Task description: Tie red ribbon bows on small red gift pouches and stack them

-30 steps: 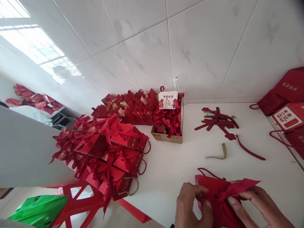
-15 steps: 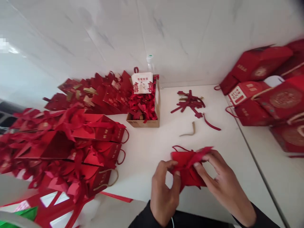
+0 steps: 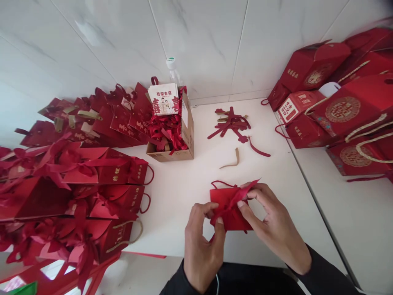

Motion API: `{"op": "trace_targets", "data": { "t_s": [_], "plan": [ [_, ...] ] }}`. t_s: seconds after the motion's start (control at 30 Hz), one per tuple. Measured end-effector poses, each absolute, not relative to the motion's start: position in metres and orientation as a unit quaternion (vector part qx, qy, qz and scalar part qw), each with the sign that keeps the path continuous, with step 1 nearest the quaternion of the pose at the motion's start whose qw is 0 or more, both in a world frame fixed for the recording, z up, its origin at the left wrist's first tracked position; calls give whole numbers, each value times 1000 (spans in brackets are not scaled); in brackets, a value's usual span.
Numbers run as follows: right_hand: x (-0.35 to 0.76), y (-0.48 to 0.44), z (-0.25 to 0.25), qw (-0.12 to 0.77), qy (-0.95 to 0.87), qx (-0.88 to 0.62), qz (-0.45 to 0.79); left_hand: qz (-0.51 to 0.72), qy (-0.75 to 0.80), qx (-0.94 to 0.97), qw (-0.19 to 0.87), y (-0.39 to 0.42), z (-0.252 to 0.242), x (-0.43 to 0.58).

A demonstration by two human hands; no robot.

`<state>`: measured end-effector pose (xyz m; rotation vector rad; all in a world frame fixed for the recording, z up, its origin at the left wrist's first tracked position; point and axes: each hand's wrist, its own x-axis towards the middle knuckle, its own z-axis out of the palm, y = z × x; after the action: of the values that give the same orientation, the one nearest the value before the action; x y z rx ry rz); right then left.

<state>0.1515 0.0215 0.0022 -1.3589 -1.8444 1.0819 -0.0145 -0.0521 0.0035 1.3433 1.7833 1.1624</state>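
A small red gift box (image 3: 241, 221) with a thin cord handle sits on the white table near its front edge. A red ribbon (image 3: 231, 208) crosses its top, gathered at the middle. My left hand (image 3: 204, 241) pinches the ribbon's left part between thumb and fingers at the box's left side. With thumb and forefinger, my right hand (image 3: 270, 221) grips the ribbon's other end, which sticks up past the fingers at the upper right. Part of the box is hidden behind both hands.
Red gift boxes with ribbons (image 3: 101, 200) are stacked at left, with red bags (image 3: 107, 123) behind. A cardboard box (image 3: 172, 155) holds red ribbons and printed cards (image 3: 164, 100). Loose red straps (image 3: 231, 125) and a tan strap (image 3: 231, 159) lie beyond my hands. More red boxes (image 3: 340, 114) stand at right.
The view has shifted, so everything appears further left and slightly higher. Both hands still pinch the ribbon, which now looks drawn straighter across the box.
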Motion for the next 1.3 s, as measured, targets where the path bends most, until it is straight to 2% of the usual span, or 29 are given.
{"op": "trace_targets", "data": {
  "t_s": [0.63, 0.9, 1.07, 1.17, 1.23, 1.3],
  "plan": [
    [146, 36, 7, 291, -660, -544, 429, 387, 660, 581, 279, -35, 9, -8],
    [153, 43, 10, 287, -615, -583, 446, 403, 658, 569, 284, -35, 12, -13],
    [178, 78, 23, 399, -480, -628, 465, 530, 719, 386, 232, -30, 16, -44],
    [188, 90, 31, 439, -433, -626, 478, 554, 727, 339, 224, -30, 18, -53],
    [189, 88, 33, 415, -456, -633, 469, 529, 729, 371, 227, -32, 19, -49],
    [185, 81, 31, 354, -508, -634, 463, 487, 718, 437, 238, -35, 21, -38]
  ]
}}
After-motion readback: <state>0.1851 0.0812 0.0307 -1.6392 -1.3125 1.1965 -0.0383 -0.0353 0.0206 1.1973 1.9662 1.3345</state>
